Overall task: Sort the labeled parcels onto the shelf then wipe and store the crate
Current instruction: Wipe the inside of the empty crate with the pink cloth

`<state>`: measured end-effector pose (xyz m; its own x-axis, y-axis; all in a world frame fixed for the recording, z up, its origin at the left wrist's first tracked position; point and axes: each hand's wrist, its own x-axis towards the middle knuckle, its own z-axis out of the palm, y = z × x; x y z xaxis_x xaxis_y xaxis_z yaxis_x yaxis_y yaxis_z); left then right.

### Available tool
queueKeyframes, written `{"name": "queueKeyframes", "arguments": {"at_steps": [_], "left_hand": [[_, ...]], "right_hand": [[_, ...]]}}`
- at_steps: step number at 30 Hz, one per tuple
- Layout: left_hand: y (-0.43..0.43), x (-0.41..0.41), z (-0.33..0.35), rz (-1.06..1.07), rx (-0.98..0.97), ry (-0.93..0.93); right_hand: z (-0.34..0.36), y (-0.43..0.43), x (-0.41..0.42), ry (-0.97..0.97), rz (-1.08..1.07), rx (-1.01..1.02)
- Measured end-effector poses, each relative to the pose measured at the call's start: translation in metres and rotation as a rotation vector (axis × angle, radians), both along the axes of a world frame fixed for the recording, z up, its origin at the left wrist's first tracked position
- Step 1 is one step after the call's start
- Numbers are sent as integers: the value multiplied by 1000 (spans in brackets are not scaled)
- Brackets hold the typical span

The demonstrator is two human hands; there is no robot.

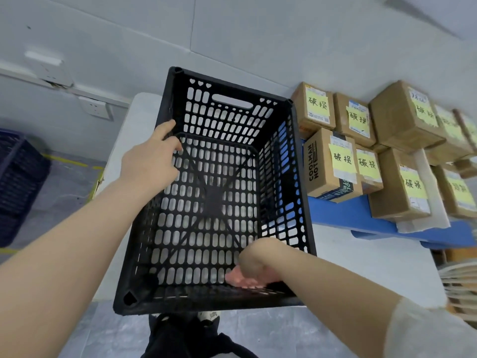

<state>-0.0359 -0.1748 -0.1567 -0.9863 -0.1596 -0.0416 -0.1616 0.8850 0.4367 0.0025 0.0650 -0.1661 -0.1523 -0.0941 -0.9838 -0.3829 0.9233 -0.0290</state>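
Observation:
A black perforated crate (294, 177) stands on a white table (361, 257) and holds nothing but my right hand. My left hand (152, 156) grips the crate's left wall at the rim, thumb inside and fingers over the top. My right hand (254, 270) reaches down inside the crate to the near wall, its fingers stretched out flat low on that wall. To the right, several cardboard parcels (333, 166) with yellow handwritten notes sit packed together on a blue shelf (340, 215).
A white cloth (426, 218) lies on the blue shelf beside and under a parcel. Dark blue crates (18, 182) are stacked on the floor at the left, near yellow floor tape. A wall socket (94, 107) is behind the table. Pale stacked items (459, 282) sit at the right edge.

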Motion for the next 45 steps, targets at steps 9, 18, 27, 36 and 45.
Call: {"name": "queueKeyframes", "arguments": {"at_steps": [9,18,27,36,45], "left_hand": [[2,0,-1,-9,1,-8],[3,-2,0,10,-28,-49],[3,-2,-5,59,-70,-65],[5,-2,3,43,-34,-95],[2,0,-1,37,0,-33]], "right_hand": [[152,-11,-88,311,-10,-94],[34,-29,-209,1364,-22,-77],[-63,-36,-213,735,48,147],[34,-39,-201,1551,89,-227],[-33,-11,-179,1356,-641,-525]]}}
